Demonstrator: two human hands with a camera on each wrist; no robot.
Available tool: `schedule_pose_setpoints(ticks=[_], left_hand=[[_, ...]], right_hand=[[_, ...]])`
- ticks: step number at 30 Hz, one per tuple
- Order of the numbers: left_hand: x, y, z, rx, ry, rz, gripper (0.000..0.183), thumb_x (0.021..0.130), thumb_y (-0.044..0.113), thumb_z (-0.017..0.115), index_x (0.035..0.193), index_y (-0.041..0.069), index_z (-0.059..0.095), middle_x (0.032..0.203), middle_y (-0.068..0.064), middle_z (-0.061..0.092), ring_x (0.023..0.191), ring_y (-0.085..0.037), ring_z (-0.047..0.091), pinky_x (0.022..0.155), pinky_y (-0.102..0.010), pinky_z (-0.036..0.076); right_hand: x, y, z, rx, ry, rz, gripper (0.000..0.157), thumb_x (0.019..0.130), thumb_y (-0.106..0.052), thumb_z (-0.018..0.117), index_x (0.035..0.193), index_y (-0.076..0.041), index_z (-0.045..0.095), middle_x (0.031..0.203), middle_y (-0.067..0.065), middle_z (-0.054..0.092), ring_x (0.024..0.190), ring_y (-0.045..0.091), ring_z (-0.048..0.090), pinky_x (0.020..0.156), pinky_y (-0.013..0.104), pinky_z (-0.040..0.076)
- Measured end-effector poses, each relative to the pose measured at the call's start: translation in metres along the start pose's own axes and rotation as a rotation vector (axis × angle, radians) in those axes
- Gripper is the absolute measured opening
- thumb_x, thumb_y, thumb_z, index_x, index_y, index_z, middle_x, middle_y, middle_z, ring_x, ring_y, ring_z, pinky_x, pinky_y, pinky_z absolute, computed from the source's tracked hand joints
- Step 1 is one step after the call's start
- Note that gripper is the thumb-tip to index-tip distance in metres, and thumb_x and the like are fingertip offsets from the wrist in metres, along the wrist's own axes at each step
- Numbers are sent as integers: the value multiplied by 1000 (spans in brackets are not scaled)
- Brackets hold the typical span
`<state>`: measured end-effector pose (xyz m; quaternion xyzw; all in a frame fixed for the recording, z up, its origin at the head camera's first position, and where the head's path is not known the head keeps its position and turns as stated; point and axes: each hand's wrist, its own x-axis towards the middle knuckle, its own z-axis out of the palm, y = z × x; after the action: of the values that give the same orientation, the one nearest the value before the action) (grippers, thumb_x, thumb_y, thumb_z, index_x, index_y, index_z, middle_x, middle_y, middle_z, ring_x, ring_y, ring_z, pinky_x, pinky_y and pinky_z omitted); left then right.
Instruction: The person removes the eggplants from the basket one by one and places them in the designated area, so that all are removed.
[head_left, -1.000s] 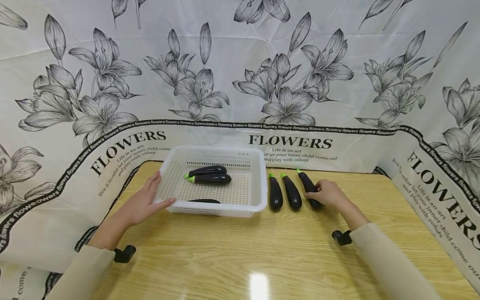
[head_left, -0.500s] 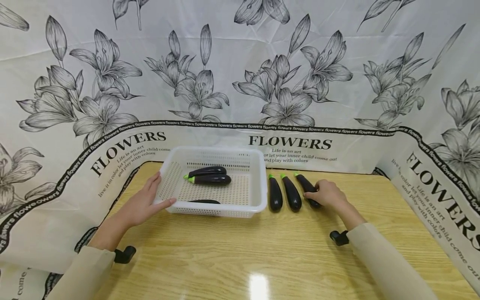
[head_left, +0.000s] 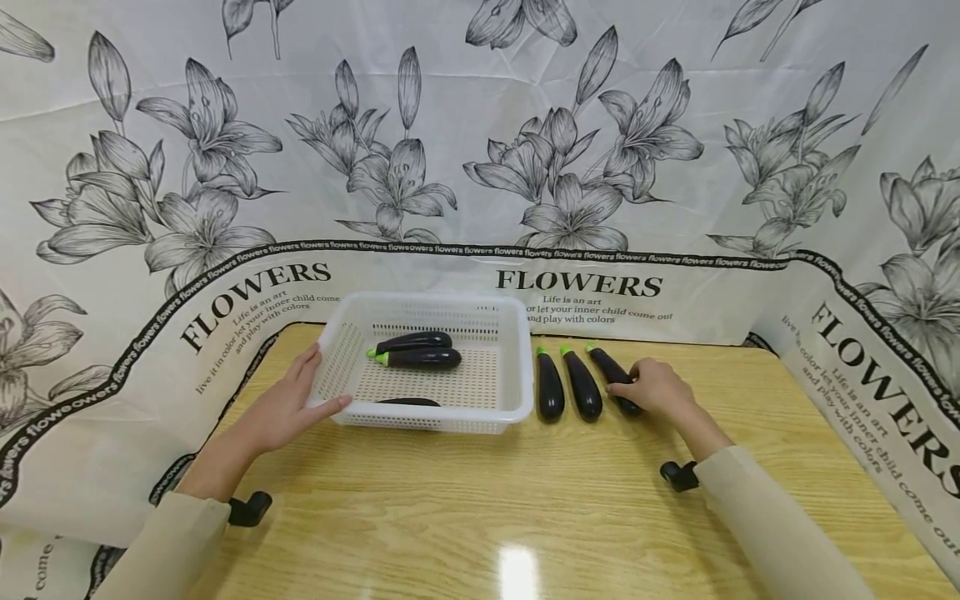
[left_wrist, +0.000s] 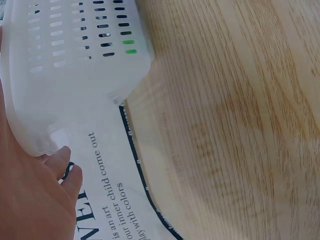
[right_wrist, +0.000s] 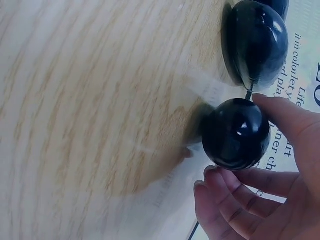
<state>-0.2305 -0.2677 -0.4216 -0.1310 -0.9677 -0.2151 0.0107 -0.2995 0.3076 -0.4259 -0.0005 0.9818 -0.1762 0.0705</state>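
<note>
My left hand point(head_left: 288, 408) grips the left end of a white perforated plastic basket point(head_left: 483, 423), thumb on its front rim. In the left wrist view, fingertips point(left_wrist: 74, 179) curl at the basket's corner. Inside the basket lie two dark eggplants side by side, the nearer eggplant point(head_left: 423, 358) with its green stem to the left. A third eggplant point(head_left: 408, 402) is mostly hidden by the front wall. My right hand point(head_left: 656, 387) pinches the thick end of an eggplant point(right_wrist: 235, 132) on the table, between thumb and fingers. Left of it lie two more, a middle eggplant point(head_left: 583, 387) and another eggplant point(head_left: 551, 392) nearest the basket.
A wooden table point(head_left: 450, 508) carries everything. White floral cloth point(head_left: 420, 208) with printed lettering hangs behind the table and along both sides. The basket stands near the table's back edge, close to the cloth.
The eggplant in my right hand has shifted slightly left, its stem end turning toward the other two. My right hand has moved a little left with it. The left hand and basket stay put.
</note>
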Motion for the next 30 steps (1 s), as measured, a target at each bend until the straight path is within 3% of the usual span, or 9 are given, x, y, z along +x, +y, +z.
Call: schedule_pose_setpoints(ticks=[5, 30], left_hand=[[-1, 0, -1, 2, -3, -5, 104, 99, 66, 50, 163, -3, 3, 170, -21, 1, 145, -55, 28, 110, -69, 34], [2, -3, 1, -3, -3, 6, 105, 99, 67, 48, 163, -3, 2, 171, -20, -1, 148, -53, 23, 114, -67, 29]], right_hand=[[-3, 1, -1, -6, 3, -14, 72, 94, -51, 69, 130, 11, 60, 131, 34, 60, 112, 48, 61, 86, 65, 49], [-12, 0, -9, 6, -16, -48, 69, 96, -49, 66, 131, 10, 58, 123, 30, 65, 110, 46, 62, 83, 60, 51]])
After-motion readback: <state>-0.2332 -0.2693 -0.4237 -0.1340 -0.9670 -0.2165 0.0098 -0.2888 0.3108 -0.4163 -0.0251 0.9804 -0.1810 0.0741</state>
